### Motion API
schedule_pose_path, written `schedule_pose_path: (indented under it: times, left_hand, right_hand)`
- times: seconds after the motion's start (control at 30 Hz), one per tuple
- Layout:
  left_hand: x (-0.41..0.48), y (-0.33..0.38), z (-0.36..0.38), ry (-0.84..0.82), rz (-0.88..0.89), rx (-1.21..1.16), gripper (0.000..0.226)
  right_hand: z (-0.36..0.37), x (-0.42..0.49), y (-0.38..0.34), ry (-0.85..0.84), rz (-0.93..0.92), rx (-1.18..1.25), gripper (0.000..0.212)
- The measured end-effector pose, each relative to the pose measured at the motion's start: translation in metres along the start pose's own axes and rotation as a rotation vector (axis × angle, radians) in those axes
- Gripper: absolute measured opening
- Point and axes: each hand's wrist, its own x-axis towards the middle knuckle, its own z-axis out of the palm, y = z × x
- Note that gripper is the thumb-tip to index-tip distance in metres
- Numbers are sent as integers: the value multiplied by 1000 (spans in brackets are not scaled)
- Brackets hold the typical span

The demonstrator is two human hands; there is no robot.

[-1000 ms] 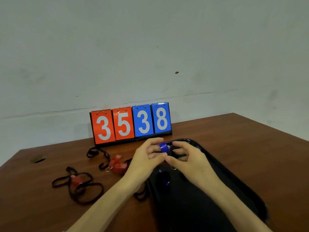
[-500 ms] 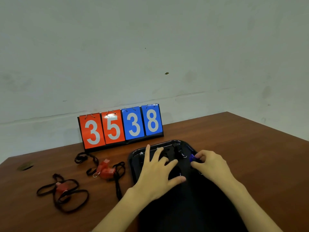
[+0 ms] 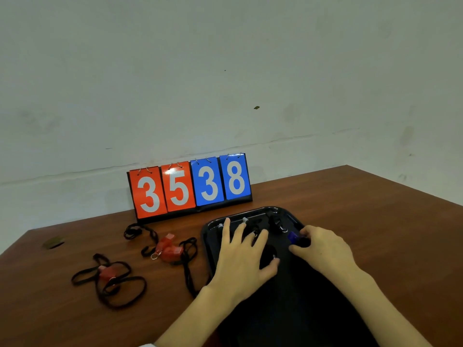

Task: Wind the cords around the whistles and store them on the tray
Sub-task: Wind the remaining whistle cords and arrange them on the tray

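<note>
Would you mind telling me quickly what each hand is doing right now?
Left hand: open, fingers spread, over the black tray.
Right hand: closed on the blue whistle, at the tray.

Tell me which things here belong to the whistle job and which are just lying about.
Job: blue whistle in right hand; left hand; tray; red whistles and with loose cords.
Lying about: scoreboard; table.
</note>
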Motion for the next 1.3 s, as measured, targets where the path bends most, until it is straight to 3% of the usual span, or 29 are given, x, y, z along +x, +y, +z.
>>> schedule_pose_path:
  times: [0.13,0.23,0.4,0.53,0.67,0.8,0.9,1.0,1.13,1.23,1.3]
  left_hand:
    - [-31,-45,-19,173,-160,-107,38]
    - [-74,-96,-21,211,-311,-131,19]
    - [-88,-130,-28,89,-648,-171,37]
    - [-92,-139,-26,233,-846,-306,36]
    - [-93,-142,-23,298,-890,-426,33]
    - [-93,-142,-22,297,-866,-424,32]
    - [-92,-142,-21,270,-819,-402,30]
    - [-90,-138,-25,323,-785,-579,27]
    - [-87,-129,-35,278,-813,-1009,30]
    - [-84,-121,-49,338,-797,-1207,12]
    - [-81,-116,-58,418,-784,-1280,9]
  right_hand:
    - [-12,-19,-28,83,-138,-31,41]
    - [-12,-27,-69,1,-291,58,36]
    - [22,-25,-151,-189,-523,37,30]
    - [61,-13,-203,-233,-570,-9,33]
    - [82,2,-220,-143,-548,-59,30]
    - [98,13,-220,-108,-514,-119,19]
    - [97,14,-215,-132,-530,-109,22]
    - [84,9,-208,-203,-613,14,29]
    - [54,-3,-204,-217,-679,327,19]
    - [36,-9,-203,-191,-574,640,21]
    - [32,-12,-201,-323,-455,894,29]
